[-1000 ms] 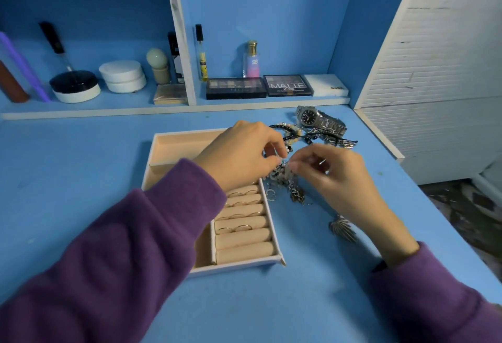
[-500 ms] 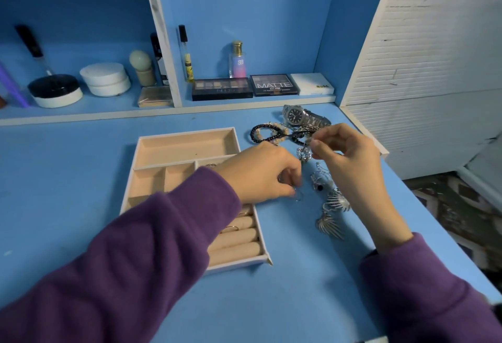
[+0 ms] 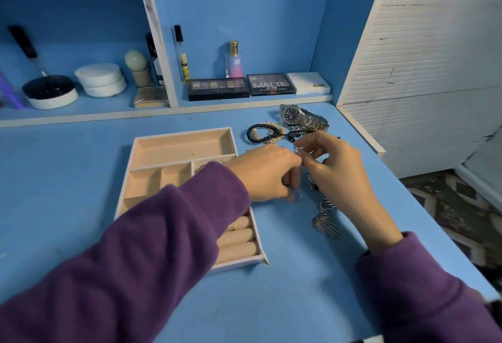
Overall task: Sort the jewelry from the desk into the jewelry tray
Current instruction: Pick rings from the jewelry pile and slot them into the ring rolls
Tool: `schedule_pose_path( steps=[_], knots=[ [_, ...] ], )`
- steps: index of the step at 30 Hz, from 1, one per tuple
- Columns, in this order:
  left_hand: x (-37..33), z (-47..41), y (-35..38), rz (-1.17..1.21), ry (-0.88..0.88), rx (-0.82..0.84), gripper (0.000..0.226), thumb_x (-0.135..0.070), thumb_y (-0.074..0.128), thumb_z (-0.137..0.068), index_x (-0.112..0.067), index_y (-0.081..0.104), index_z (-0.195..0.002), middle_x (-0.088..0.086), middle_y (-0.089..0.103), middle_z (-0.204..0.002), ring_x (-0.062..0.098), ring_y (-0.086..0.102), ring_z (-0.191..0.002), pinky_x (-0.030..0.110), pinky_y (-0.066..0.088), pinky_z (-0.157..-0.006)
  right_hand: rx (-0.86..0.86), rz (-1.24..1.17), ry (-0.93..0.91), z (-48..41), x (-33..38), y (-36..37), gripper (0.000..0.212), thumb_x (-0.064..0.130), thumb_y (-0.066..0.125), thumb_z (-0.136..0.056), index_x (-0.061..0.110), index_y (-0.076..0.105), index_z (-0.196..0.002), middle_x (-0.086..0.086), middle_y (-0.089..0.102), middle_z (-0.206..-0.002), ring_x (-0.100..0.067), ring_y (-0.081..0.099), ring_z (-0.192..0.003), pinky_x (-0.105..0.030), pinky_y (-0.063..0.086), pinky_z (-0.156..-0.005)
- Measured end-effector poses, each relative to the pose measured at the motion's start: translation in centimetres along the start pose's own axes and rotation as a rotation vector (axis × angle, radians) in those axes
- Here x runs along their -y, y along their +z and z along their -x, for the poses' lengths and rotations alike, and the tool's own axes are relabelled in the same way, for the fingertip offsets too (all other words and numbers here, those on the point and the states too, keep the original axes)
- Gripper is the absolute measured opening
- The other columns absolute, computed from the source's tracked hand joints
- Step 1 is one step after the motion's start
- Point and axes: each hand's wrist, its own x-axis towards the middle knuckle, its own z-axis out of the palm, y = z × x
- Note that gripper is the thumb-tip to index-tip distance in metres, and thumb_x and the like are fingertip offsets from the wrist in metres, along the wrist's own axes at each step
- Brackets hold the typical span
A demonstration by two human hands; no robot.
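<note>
Both hands are working the tangle of jewelry just right of the jewelry tray (image 3: 173, 132) on the blue tabletop (image 3: 68, 168). The left hand (image 3: 267, 172) is curled down onto the pile with its fingertips pressed together, probably on something small and dark, but I can't tell exactly what. The right hand (image 3: 334, 168) has thumb and forefinger pinched on a thin silvery bit that's too small to name.

Still loose on the tabletop: a silver wristwatch (image 3: 301, 118), a black beaded bracelet (image 3: 258, 133) touching a paler beaded one, and a silver shell-shaped piece (image 3: 324, 223) near the right wrist. The tray's big back compartment looks empty, with at least one ring on the rolls at the front.

What could go wrong here, I reckon: everything in that heap looks hooked together, so lifting one piece could drag its neighbours along and fling something off the right edge, which is close. The left sleeve (image 3: 163, 234) also lies across the tray and could nudge it or knock rings off the rolls.
</note>
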Motion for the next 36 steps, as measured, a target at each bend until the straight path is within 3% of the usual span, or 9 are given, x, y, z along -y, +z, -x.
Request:
schedule_pose_path(
  steps=[3,5,9,12,17,21,25,30,36],
  knots=[
    [0.5,1.2,-0.6,0.086,-0.022,-0.091,0.013,-0.012,0.069,-0.076,-0.022,0.061,-0.075,-0.01,0.059,-0.068,-0.002,0.049,-0.058,0.012,0.039,-0.058,0.054,0.096,-0.068,0.1,0.0,0.3,0.016,0.009,0.059,-0.082,0.018,0.068,-0.091,0.0,0.064,-0.082,-0.016,0.053,-0.081,-0.013,0.034,-0.063],
    [1.1,2.1,-1.4,0.104,-0.058,-0.161,0.012,-0.016,0.072,-0.075,-0.024,0.063,-0.073,-0.015,0.057,-0.063,-0.004,0.05,-0.058,0.005,0.037,-0.057,0.105,0.165,-0.147,0.3,-0.1,0.8,0.021,0.007,0.057,-0.083,0.019,0.069,-0.094,-0.002,0.061,-0.084,-0.021,0.049,-0.087,-0.023,0.031,-0.068],
    [2.6,3.7,-2.5,0.119,-0.128,-0.297,0.012,-0.025,0.073,-0.074,-0.028,0.063,-0.069,-0.016,0.059,-0.063,0.002,0.054,-0.061,0.015,0.04,-0.062,0.22,0.259,-0.327,0.9,-0.2,1.6,0.042,-0.003,0.045,-0.083,0.025,0.069,-0.104,-0.004,0.055,-0.086,-0.021,0.036,-0.083,-0.028,0.032,-0.073],
    [3.2,4.5,-2.8,0.133,-0.161,-0.328,0.012,-0.027,0.074,-0.073,-0.029,0.063,-0.069,-0.013,0.061,-0.066,0.008,0.057,-0.065,0.021,0.043,-0.064,0.232,0.256,-0.342,0.9,-0.2,1.5,0.053,-0.012,0.039,-0.072,0.023,0.074,-0.092,-0.005,0.054,-0.085,-0.02,0.037,-0.082,-0.027,0.032,-0.073],
    [3.1,4.9,-2.4,0.138,-0.14,-0.299,0.006,-0.026,0.071,-0.076,-0.029,0.066,-0.076,-0.014,0.06,-0.067,0.004,0.055,-0.065,0.013,0.039,-0.061,0.173,0.156,-0.248,0.9,0.4,0.7,0.039,-0.009,0.037,-0.066,0.015,0.068,-0.06,0.004,0.051,-0.078,-0.02,0.044,-0.083,-0.02,0.034,-0.068],
    [2.6,4.2,-1.8,0.097,-0.084,-0.242,0.006,-0.025,0.067,-0.081,-0.027,0.068,-0.086,-0.015,0.063,-0.077,0.001,0.052,-0.07,0.016,0.038,-0.068,0.108,0.152,-0.169,0.6,0.4,0.2,0.036,-0.01,0.044,-0.074,0.016,0.068,-0.067,0.004,0.052,-0.076,-0.015,0.045,-0.078,-0.01,0.027,-0.062],
    [1.7,3.1,-1.0,0.085,-0.006,-0.166,0.014,-0.026,0.062,-0.085,-0.027,0.068,-0.098,-0.017,0.058,-0.084,-0.003,0.047,-0.074,0.008,0.031,-0.067,0.113,0.089,-0.123,0.4,0.5,-0.9,0.031,-0.003,0.049,-0.078,0.02,0.07,-0.074,0.008,0.055,-0.078,0.003,0.045,-0.066,-0.006,0.031,-0.059],
    [1.5,2.0,-0.1,-0.024,0.004,-0.105,0.019,-0.035,0.063,-0.083,-0.027,0.066,-0.1,-0.01,0.063,-0.086,0.006,0.048,-0.077,0.025,0.044,-0.075,0.355,0.031,-0.091,0.3,0.3,-2.4,0.014,0.017,0.067,-0.078,0.03,0.065,-0.076,0.007,0.062,-0.073,-0.005,0.05,-0.068,-0.012,0.034,-0.058],
    [1.6,2.1,-1.0,-0.002,-0.033,0.004,0.022,-0.034,0.068,-0.079,-0.025,0.063,-0.099,-0.012,0.06,-0.075,-0.001,0.049,-0.064,0.02,0.041,-0.063,0.576,0.128,-0.115,0.3,0.2,-3.9,0.021,0.041,0.077,-0.066,0.032,0.062,-0.077,0.007,0.06,-0.078,-0.007,0.052,-0.077,-0.02,0.04,-0.066]
  ],
)
